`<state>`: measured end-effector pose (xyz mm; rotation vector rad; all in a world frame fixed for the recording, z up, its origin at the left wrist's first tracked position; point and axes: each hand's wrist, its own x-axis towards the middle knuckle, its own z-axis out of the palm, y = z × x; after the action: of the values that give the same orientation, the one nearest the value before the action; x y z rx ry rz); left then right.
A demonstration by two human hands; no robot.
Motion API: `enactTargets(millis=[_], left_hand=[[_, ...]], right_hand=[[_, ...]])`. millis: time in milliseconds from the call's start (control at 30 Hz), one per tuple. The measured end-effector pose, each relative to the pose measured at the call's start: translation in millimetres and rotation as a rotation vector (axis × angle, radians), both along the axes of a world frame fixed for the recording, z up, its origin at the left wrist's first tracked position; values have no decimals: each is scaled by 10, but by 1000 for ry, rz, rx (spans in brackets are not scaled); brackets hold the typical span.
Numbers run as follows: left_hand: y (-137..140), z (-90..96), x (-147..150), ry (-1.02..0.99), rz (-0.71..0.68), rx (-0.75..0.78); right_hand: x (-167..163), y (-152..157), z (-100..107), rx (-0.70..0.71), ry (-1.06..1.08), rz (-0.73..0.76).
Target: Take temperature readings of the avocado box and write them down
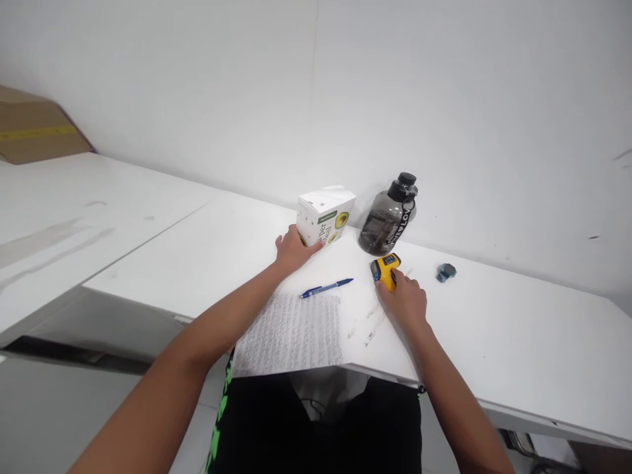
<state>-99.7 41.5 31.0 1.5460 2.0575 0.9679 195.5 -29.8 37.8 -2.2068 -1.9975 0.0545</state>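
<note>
My left hand (295,251) is closed around the lower left part of a white carton (323,214) printed with avocados, which stands on the white table near the wall. My right hand (405,299) grips a yellow and black handheld device (386,270) shaped like an infrared thermometer; its handle is partly hidden by my fingers. Between my hands lies a blue pen (326,288). Below it, a sheet of bubble wrap (296,336) spreads to the table's front edge. A dark, see-through water jug (388,220) with a black cap stands just behind the yellow device.
To the right of my right hand lies a small blue-grey object, perhaps a watch (446,272). A cardboard box (39,128) with yellow tape sits at the far left against the wall. The white table (518,329) meets the wall along its back edge.
</note>
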Motion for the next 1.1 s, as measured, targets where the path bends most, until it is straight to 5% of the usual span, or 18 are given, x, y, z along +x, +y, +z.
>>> enactTargets(millis=[300,433,567,667,767,1100], left_hand=[[-26,36,16,-29,-27,11],[-50,65,21,-41,-31,2],[-61,74,35,-52,-30,7],[-61,60,48,-59,-27,30],[-59,42,49,-62,-25,51],[-56,56,32,-72,-9,38]], right_hand=[[-10,-1,-1,15,-44,-4],[-15,-43,-11,125,-62,8],[-127,-102,-73,306,-69,281],[-286,-110,-150,193,0,590],[-410,-86,-225,81,39,737],[-347,-143,-324,34,243,676]])
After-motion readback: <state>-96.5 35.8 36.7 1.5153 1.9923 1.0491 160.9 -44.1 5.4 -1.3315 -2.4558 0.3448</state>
